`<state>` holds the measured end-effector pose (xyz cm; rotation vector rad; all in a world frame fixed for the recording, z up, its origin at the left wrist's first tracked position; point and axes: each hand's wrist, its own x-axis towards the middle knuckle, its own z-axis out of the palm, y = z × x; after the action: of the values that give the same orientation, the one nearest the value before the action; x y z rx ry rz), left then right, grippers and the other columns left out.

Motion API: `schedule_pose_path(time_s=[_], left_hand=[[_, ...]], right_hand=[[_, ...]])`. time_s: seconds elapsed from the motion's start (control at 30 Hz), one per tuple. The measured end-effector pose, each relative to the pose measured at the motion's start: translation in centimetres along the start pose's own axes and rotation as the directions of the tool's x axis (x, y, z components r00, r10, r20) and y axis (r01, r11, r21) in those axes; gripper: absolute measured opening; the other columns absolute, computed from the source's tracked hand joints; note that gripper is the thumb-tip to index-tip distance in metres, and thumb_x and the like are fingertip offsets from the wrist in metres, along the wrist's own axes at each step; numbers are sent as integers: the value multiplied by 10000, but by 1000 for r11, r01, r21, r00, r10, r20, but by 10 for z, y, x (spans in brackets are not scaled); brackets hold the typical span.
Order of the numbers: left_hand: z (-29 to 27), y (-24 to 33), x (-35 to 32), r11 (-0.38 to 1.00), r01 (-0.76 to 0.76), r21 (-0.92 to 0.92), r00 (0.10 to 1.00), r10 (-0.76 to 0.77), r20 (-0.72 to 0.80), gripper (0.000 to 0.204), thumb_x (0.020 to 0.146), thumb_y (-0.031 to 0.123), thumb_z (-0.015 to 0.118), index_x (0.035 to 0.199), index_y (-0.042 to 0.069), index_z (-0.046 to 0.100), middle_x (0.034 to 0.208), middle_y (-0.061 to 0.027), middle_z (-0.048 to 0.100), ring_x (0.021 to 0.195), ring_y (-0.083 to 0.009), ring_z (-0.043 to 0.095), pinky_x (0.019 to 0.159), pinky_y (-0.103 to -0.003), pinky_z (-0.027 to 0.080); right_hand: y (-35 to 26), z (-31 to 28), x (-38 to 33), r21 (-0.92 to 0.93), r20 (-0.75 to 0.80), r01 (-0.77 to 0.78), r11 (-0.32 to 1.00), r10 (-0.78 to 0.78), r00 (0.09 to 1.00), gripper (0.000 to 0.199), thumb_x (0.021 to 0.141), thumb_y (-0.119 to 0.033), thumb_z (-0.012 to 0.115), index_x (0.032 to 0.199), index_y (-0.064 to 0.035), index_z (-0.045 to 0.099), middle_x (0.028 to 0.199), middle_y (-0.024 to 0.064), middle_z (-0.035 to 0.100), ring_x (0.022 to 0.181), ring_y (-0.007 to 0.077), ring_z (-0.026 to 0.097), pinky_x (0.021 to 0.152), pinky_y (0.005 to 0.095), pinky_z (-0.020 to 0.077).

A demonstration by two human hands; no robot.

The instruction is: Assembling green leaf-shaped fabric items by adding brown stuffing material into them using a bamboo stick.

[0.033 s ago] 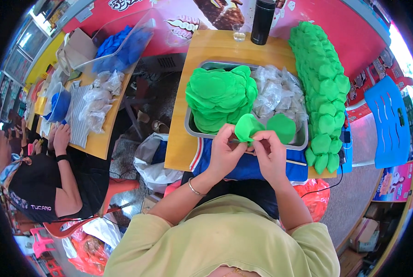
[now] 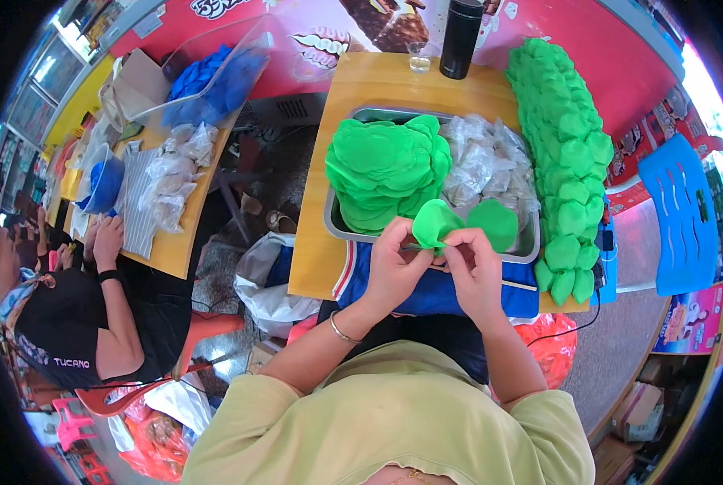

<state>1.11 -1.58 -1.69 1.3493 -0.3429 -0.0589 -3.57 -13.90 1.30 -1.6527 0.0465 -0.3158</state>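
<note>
My left hand [image 2: 397,263] and my right hand [image 2: 473,267] meet over the near edge of a metal tray [image 2: 531,246]. Between them they pinch the gathered lower edge of a green fabric petal [image 2: 437,220], which cups open above the fingertips. Behind my right hand another green petal [image 2: 493,224] lies at the tray's front. A thick pile of flat green petals [image 2: 387,166] fills the tray's left side, and crumpled clear plastic bags [image 2: 483,158] take up its right. What the fingertips cover at the pinched edge is hidden.
Right of the tray runs a long heap of shaped green petals [image 2: 567,153]. A black bottle [image 2: 460,40] and a small glass [image 2: 419,58] stand at the table's back. Leftward, a person [image 2: 79,323] sits at another table. A blue chair [image 2: 676,214] stands at right.
</note>
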Motion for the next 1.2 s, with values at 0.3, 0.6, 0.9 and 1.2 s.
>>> schedule_pose_path(time_s=[0.3, 0.6, 0.9, 1.2], left_hand=[[-2, 0, -1, 993, 94, -72, 993, -88, 83, 164, 794, 20, 626, 955, -5, 609, 925, -40, 509, 806, -100, 551, 664, -217, 492], [4, 1, -5, 958, 169, -231, 983, -149, 104, 136, 834, 39, 592, 970, 26, 597, 932, -6, 473, 822, -77, 484, 693, -200, 415], [3, 0, -3, 988, 97, -119, 966, -65, 249, 88, 806, 23, 592, 880, 16, 545, 851, -18, 428, 765, -80, 463, 630, -197, 405], [-7, 12, 7, 948, -167, 273, 986, 157, 56, 131, 722, -6, 613, 770, 6, 492, 770, -86, 493, 672, -177, 524, 520, -264, 441]], right_hand=[[2, -9, 6, 186, 163, -101, 977, 71, 984, 194, 818, 71, 539, 984, -20, 497, 847, 20, 527, 781, 80, 543, 695, 225, 465], [12, -5, 8, -28, 30, 76, 997, -75, 997, 216, 779, 90, 548, 965, -16, 516, 853, 43, 526, 762, 93, 532, 694, 229, 449], [15, -7, 9, -143, -69, 132, 981, -143, 987, 165, 783, 67, 551, 930, -8, 542, 828, 63, 551, 718, 122, 549, 635, 246, 444], [0, -4, 7, -354, 112, 191, 915, -162, 981, 103, 775, 29, 579, 870, -5, 561, 750, 97, 530, 627, 175, 537, 548, 275, 424]])
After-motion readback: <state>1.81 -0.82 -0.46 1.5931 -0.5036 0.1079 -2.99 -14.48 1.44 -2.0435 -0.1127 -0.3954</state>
